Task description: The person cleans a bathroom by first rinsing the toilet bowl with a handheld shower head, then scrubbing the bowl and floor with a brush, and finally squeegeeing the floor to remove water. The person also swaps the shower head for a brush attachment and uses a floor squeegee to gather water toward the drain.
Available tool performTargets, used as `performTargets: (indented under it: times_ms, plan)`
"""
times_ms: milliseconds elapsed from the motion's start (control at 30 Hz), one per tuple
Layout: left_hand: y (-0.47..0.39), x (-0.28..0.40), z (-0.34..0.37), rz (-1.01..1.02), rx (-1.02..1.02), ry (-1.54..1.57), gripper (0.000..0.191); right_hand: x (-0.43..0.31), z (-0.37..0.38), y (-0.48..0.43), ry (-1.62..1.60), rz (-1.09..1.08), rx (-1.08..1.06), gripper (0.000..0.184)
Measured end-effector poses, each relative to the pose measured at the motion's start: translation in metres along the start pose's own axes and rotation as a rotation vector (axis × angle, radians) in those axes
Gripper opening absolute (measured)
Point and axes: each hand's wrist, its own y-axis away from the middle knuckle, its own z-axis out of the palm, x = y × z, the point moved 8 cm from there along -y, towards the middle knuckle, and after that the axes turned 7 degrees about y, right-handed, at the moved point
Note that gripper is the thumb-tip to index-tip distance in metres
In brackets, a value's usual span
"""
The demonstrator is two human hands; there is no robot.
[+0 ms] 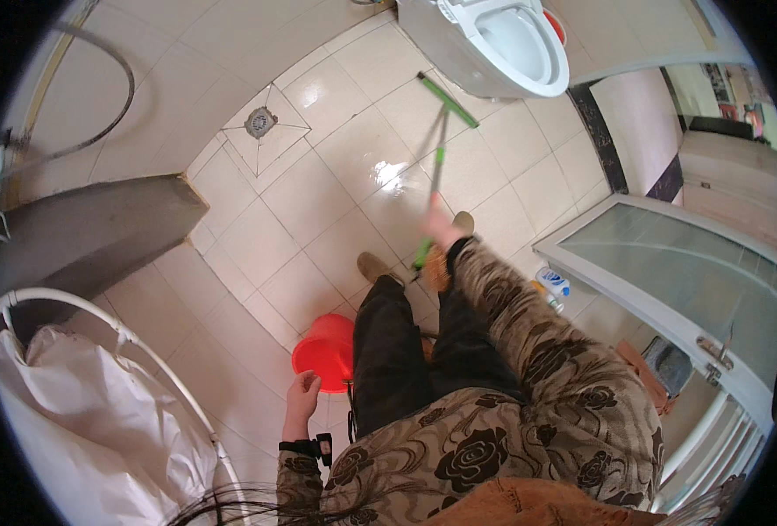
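My right hand (442, 227), a little blurred, grips the handle of a floor squeegee (448, 100). Its long green blade rests on the pale floor tiles (296, 210), short of the toilet. The handle slants back toward me, and its green end shows below my hand near my shoes. My left hand (303, 394) holds nothing. Its fingers are loosely curled in, just beside the rim of a red plastic bucket (326, 348), which stands left of my legs. Whether the hand touches the bucket I cannot tell. Bright reflections lie on the tiles between the squeegee and a floor drain (260, 122).
A white toilet (493, 49) stands at the far wall with its bowl uncovered. To the right are a glass-paned door (664, 250) and bottles (552, 281). A dark ledge (112, 223) juts in from the left, above a white-framed cloth hamper (105, 421).
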Motion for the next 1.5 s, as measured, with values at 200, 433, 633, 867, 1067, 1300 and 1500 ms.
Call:
performTargets:
  times_ms: [200,433,633,867,1067,1300,1500]
  plan:
    - [-0.006,-0.001,0.015,0.022,0.005,0.078,0.032,-0.058,0.064,0.052,-0.141,-0.099,-0.209,0.088]
    - [0.017,0.001,0.024,-0.091,0.195,0.049,0.035,-0.159,-0.075,-0.084,-0.274,-0.177,0.016,0.088]
    - [0.046,0.009,0.099,-0.277,0.178,0.089,0.036,-0.22,-0.017,-0.149,0.129,-0.26,-0.097,0.09]
    - [0.016,0.066,0.164,-0.104,0.158,0.254,0.033,-0.12,0.037,-0.066,0.366,-0.244,-0.356,0.097]
    - [0.027,0.07,0.177,-0.101,0.24,0.44,0.031,-0.117,-0.069,-0.063,0.358,-0.519,-0.256,0.081]
    - [0.056,0.086,0.211,-0.204,0.282,0.435,0.033,-0.243,-0.086,-0.168,-0.478,-0.305,-0.418,0.044]
    - [0.091,0.039,0.263,-0.273,0.327,0.526,0.034,-0.292,0.036,-0.166,1.39,-1.076,0.153,0.023]
